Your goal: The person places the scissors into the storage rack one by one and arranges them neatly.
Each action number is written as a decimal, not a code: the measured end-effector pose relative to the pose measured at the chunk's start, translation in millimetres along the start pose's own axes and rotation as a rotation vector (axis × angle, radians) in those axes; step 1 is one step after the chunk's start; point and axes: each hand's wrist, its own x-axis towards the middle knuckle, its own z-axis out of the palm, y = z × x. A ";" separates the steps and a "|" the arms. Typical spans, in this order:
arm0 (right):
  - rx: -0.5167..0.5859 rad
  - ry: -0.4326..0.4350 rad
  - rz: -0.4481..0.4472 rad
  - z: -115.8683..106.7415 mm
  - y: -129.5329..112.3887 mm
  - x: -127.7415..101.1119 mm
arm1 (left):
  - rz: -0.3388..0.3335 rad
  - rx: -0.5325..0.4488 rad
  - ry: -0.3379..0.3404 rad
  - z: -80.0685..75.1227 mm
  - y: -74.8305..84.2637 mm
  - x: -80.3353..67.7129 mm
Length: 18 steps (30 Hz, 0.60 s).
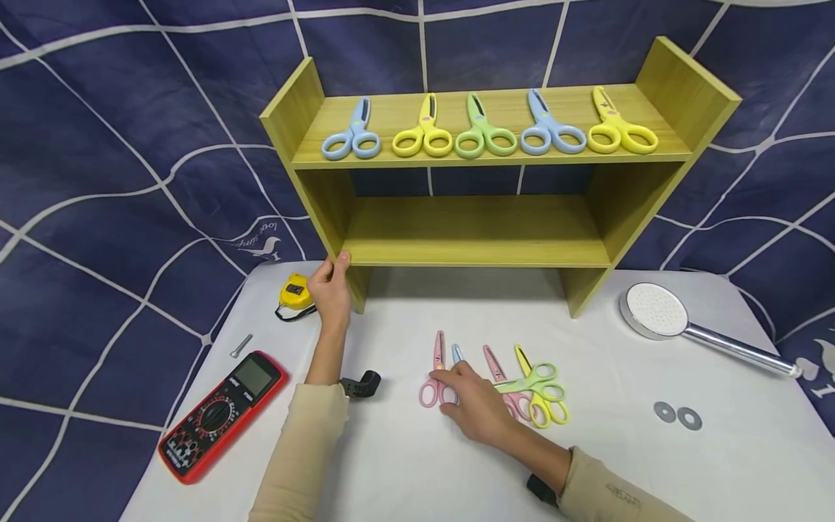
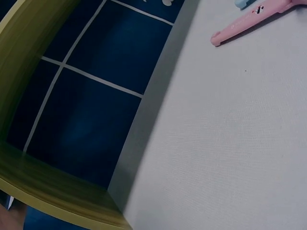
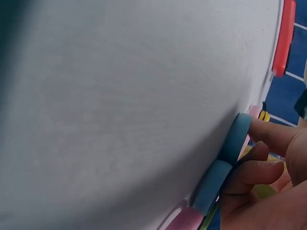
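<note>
My left hand (image 1: 331,290) grips the lower left edge of a wooden shelf (image 1: 476,250), its thumb on the front. Down on the table, my right hand (image 1: 479,404) holds blue scissors (image 3: 236,139) by the handle loops, with fingers bent against them. The hand hides most of these scissors in the head view; the blue tip (image 1: 457,353) shows. Pink scissors (image 1: 440,351) lie just left of it. To its right, green scissors (image 1: 543,380) lie across a second pink pair (image 1: 494,362) and yellow scissors (image 1: 554,412).
Several blue, yellow and green scissors (image 1: 483,130) lie in a row on the top board. A tape measure (image 1: 296,291), a bolt (image 1: 241,346) and a red multimeter (image 1: 222,417) lie left. A shower head (image 1: 655,312) and two washers (image 1: 688,418) lie right.
</note>
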 end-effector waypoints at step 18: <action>-0.212 -0.186 -0.132 -2.2 -7.5 9.2 | 0.013 -0.037 -0.012 -0.5 -0.9 1.3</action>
